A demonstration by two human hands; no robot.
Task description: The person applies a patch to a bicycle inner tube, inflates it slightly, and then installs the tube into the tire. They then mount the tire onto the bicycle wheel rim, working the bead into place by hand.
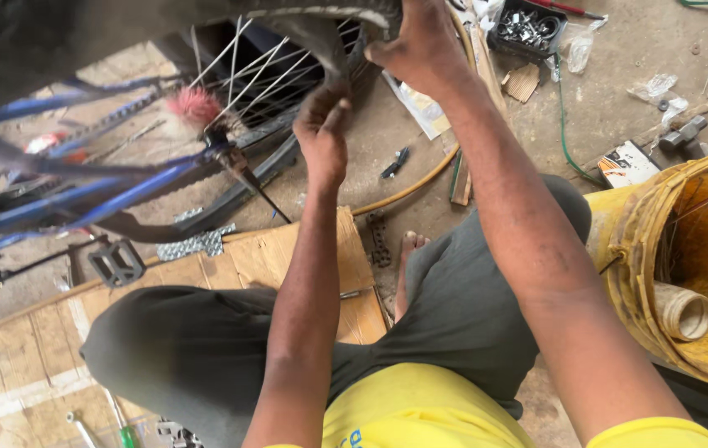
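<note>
Bicycle tyre (321, 37) in both hands' closed grip, left hand (321, 133), right hand (420, 46), spokes (246, 70) alongside.

Looks like a rough little bike repair workshop on bare concrete, what with the upturned blue bicycle (80, 187), a loose chain (380, 241), a tray of small metal parts (527, 27), flattened cardboard (288, 257) and a grubby yellow bucket (686, 265).

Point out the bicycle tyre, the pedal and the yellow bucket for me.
Tyre (321, 37): head view, on the black rubber between both hands.
Pedal (116, 263): head view, middle of the dark pedal body.
Yellow bucket (632, 249): head view, on its outer wall below the rim.
</note>
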